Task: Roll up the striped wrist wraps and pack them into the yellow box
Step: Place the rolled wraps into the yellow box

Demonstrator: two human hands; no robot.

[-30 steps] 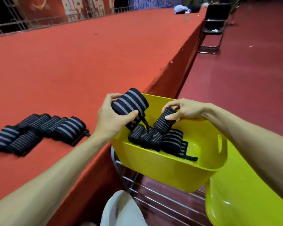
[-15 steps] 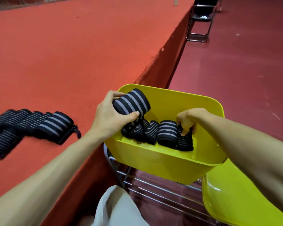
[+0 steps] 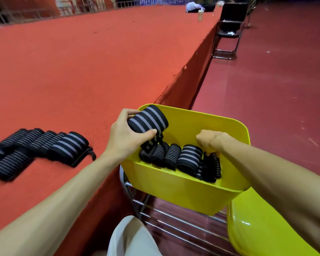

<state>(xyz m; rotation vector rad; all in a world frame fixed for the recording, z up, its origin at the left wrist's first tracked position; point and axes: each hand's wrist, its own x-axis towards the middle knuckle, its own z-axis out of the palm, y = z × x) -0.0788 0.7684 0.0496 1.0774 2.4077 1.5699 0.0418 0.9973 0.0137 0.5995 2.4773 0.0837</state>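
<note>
fingers and thumb of the left hand (image 3: pixel 126 137) are curling tight around one striped roll (image 3: pixel 148 120) and are holding it up over the back left corner of the yellow box (image 3: pixel 183 193). a flat tail of this roll is hanging down into the box. the right hand (image 3: pixel 211 140) is reaching into the box, with its fingers curling down on the end roll (image 3: pixel 211 169) by the right wall. the packed rolls (image 3: pixel 174 156) are lying side by side along the near wall, touching each other. metal bars (image 3: pixel 174 222) are showing under the box. the box is sitting just beside the red stage (image 3: pixel 100 61). a pile of wraps (image 3: pixel 44 145) is lying near the stage's front edge, left of the left hand.
</note>
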